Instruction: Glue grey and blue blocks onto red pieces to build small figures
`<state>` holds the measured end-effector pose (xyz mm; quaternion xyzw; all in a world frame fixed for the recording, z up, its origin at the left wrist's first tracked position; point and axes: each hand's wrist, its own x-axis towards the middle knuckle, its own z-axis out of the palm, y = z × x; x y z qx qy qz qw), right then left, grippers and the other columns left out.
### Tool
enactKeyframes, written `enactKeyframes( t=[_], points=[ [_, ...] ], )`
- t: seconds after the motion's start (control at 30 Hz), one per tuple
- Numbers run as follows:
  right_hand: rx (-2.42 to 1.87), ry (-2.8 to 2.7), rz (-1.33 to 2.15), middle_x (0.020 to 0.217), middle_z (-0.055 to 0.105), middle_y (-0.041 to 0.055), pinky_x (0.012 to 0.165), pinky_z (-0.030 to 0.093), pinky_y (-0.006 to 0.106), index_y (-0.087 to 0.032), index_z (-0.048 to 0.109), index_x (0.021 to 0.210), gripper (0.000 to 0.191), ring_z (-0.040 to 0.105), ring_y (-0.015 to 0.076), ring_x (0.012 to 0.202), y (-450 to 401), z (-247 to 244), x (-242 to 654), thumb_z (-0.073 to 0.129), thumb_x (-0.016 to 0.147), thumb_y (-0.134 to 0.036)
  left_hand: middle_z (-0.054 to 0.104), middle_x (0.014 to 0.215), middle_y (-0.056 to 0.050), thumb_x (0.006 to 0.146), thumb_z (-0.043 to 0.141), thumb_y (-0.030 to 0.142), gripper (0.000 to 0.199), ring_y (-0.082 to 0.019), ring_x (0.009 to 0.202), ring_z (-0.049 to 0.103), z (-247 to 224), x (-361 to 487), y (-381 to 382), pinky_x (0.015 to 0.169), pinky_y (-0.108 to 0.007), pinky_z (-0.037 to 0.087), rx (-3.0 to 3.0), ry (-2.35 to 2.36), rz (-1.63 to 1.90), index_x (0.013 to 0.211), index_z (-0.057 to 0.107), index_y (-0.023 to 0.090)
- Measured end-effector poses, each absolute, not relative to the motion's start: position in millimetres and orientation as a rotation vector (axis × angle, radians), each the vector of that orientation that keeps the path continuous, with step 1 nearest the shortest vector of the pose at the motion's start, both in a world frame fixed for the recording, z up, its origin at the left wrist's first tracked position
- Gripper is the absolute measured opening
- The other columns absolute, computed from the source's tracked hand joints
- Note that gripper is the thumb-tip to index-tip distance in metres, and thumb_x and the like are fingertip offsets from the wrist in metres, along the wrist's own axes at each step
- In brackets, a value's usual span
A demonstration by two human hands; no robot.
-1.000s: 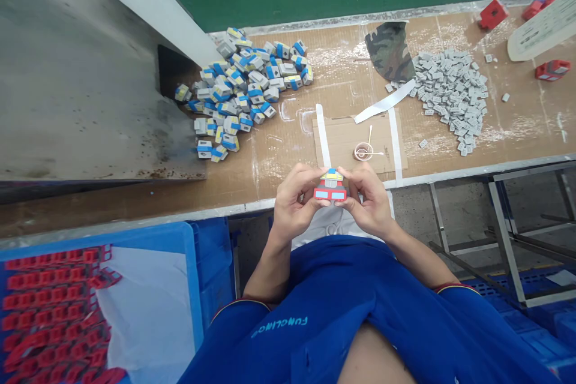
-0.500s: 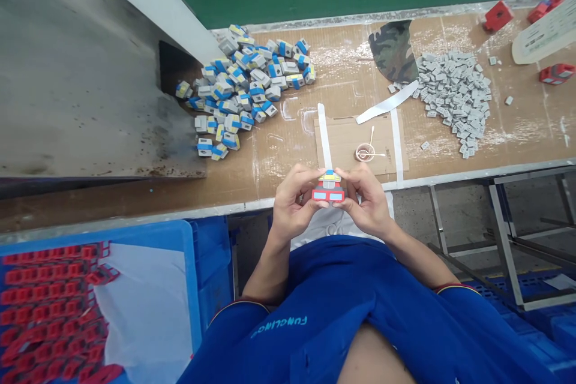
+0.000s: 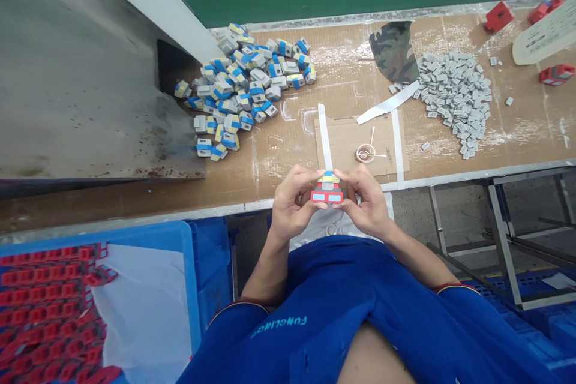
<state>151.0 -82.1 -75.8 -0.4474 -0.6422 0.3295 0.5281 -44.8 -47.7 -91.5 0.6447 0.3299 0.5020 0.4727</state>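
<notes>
Barely shifted leftward, the red piece and yellow-and-blue block sit pinched in the fingers of left hand and right hand, seemingly being pressed together (keeping them aligned calls for even pressure); beyond, on the bench, stands a cup.

Diffuse, fairly bright lighting; white glare streaked the cardboard-covered bench, whereas the space beneath lay darker. Wide-angle distortion stretched the margins, and the red parts at lower left appeared blurred.

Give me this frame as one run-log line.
left hand: gripping toy piece | right hand: gripping same piece | cup: on cardboard, swabs inside | grey parts: heaped on table
</notes>
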Motion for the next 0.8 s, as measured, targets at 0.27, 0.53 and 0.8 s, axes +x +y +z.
enactKeyframes(
  t=[0.27,0.53,0.8],
  points=[
    [-1.041,-1.519,0.779,0.068,0.048,-0.0060,0.064,0.043,0.030,-0.030,0.068,0.143,0.040,0.046,0.0180,0.067,-82.4,-75.5,150.0,0.072,0.105,-0.042,0.060,0.094,-0.003,0.090,0.086,0.053,0.053,-0.010,0.063,0.051,-90.0,-44.5,-46.6,0.051,-0.021,0.039,1.595,0.804,1.237,0.138,0.077,0.032],
    [-1.121,-1.523,0.775,0.067,0.047,-0.0055,0.065,0.046,0.033,-0.026,0.071,0.138,0.040,0.048,0.0189,0.068,-83.6,-80.1,152.0,0.071,0.104,-0.047,0.060,0.093,-0.002,0.090,0.086,0.054,0.051,-0.010,0.064,0.050,-89.4,-40.0,-45.9,0.050,-0.020,0.039,1.577,0.808,1.251,0.136,0.078,0.032],
    [-1.064,-1.507,0.792,0.070,0.048,-0.0053,0.064,0.045,0.031,-0.028,0.069,0.141,0.040,0.047,0.0181,0.068,-81.7,-79.8,150.0,0.072,0.104,-0.043,0.059,0.092,-0.002,0.091,0.085,0.055,0.051,-0.008,0.061,0.048,-88.0,-40.1,-46.4,0.049,-0.019,0.039,1.555,0.818,1.242,0.135,0.078,0.030]
  ],
)
